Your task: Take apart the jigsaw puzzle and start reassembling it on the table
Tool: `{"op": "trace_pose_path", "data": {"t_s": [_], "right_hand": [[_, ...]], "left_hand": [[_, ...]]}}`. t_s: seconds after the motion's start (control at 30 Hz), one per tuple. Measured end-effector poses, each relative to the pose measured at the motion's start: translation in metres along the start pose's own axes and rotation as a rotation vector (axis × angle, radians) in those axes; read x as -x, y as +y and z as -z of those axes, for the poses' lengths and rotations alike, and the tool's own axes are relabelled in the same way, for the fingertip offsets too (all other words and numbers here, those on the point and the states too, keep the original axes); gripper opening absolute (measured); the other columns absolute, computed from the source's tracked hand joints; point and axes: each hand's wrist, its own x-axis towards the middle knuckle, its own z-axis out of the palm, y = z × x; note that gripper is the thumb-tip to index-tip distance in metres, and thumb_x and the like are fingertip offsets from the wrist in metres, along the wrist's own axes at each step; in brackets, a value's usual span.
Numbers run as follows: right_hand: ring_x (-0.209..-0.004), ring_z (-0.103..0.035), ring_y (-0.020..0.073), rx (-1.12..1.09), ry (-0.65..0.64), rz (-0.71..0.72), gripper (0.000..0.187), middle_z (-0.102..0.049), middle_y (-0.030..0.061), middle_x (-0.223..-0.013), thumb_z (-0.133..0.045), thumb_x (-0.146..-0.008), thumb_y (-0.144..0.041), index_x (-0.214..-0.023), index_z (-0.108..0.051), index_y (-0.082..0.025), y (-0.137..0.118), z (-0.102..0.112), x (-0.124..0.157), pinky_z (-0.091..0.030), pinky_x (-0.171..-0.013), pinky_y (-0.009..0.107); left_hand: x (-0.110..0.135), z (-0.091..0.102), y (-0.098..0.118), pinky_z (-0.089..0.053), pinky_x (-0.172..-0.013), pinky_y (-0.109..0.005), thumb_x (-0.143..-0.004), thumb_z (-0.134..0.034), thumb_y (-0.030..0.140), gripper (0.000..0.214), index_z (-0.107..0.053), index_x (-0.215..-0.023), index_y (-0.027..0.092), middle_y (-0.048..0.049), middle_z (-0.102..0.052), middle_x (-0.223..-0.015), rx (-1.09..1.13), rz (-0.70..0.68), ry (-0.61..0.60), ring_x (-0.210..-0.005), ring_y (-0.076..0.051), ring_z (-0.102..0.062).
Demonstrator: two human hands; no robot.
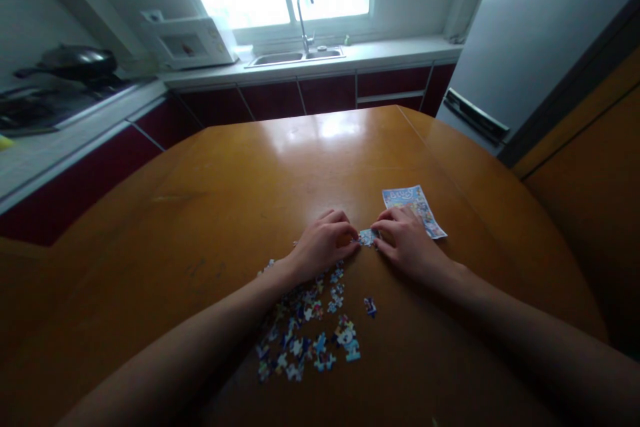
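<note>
Between my two hands lies a small cluster of pale blue jigsaw puzzle pieces [368, 237] on the table. My left hand [325, 240] pinches at its left edge, thumb and forefinger close together. At the right edge, the fingertips of my right hand [405, 237] press on the cluster, thumb and fingers bent. Partly beneath my right hand rests a colourful picture sheet [425, 213]. Loose puzzle pieces [295, 347] are spread under and below my left forearm, which hides some of them. A single dark piece [370, 307] sits apart, below the cluster.
The brown wooden table [225, 193] fills the middle of the view. Beyond it are a counter with a sink [280, 59], a faucet [303, 20] and a white microwave [190, 43]. A pan [77, 61] stands on the stove at left; a fridge [530, 40] is at right.
</note>
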Motion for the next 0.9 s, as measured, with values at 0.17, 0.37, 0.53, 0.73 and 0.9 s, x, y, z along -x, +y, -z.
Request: {"op": "trace_pose_path", "data": {"t_s": [0.17, 0.37, 0.53, 0.73, 0.9], "right_hand": [[-0.103, -0.053, 0.0285, 0.009, -0.004, 0.002, 0.009, -0.066, 0.0098, -0.105, -0.066, -0.085, -0.023, -0.090, -0.073, -0.021, -0.0008, -0.0007, 0.0003, -0.043, -0.090, 0.046], [-0.103, -0.053, 0.0282, 0.015, -0.002, 0.002, 0.009, -0.066, 0.0091, -0.106, -0.066, -0.086, -0.024, -0.090, -0.073, -0.022, -0.0002, -0.0012, 0.0004, -0.042, -0.091, 0.046], [-0.104, -0.053, 0.0285, 0.016, -0.004, 0.003, 0.008, -0.066, 0.0094, -0.105, -0.066, -0.085, -0.023, -0.090, -0.073, -0.022, 0.0006, -0.0014, -0.0004, -0.042, -0.089, 0.046], [-0.103, -0.053, 0.0276, 0.004, -0.007, -0.001, 0.008, -0.066, 0.0096, -0.105, -0.066, -0.086, -0.024, -0.089, -0.073, -0.022, -0.0016, 0.0003, 0.0001, -0.042, -0.090, 0.045], [-0.102, -0.053, 0.0278, 0.012, -0.006, -0.010, 0.007, -0.066, 0.0090, -0.105, -0.066, -0.085, -0.023, -0.088, -0.072, -0.022, -0.0027, 0.0015, 0.0001, -0.041, -0.090, 0.046]], "left_hand": [[0.0010, -0.0004, -0.0001, -0.048, -0.081, -0.033, -0.088, -0.069, 0.030, 0.008, -0.072, -0.088, 0.022, -0.0032, -0.061, -0.089, -0.048, -0.038, 0.001, -0.091, -0.020, -0.053], [0.0013, 0.0026, 0.0025, -0.048, -0.080, -0.033, -0.089, -0.068, 0.029, 0.009, -0.072, -0.087, 0.022, -0.0043, -0.061, -0.090, -0.102, -0.089, 0.023, -0.090, -0.019, -0.053], [0.0015, 0.0034, 0.0036, -0.049, -0.080, -0.033, -0.089, -0.067, 0.029, 0.008, -0.073, -0.090, 0.023, -0.0048, -0.062, -0.092, -0.091, -0.121, 0.038, -0.091, -0.019, -0.054], [0.0038, 0.0017, 0.0006, -0.049, -0.080, -0.032, -0.093, -0.062, 0.027, 0.015, -0.073, -0.084, 0.023, -0.0027, -0.069, -0.090, -0.067, -0.187, 0.009, -0.085, -0.017, -0.057], [0.0032, 0.0042, 0.0024, -0.049, -0.076, -0.031, -0.096, -0.058, 0.030, 0.020, -0.074, -0.084, 0.024, -0.0020, -0.071, -0.090, -0.084, -0.205, -0.020, -0.082, -0.016, -0.058]]}}
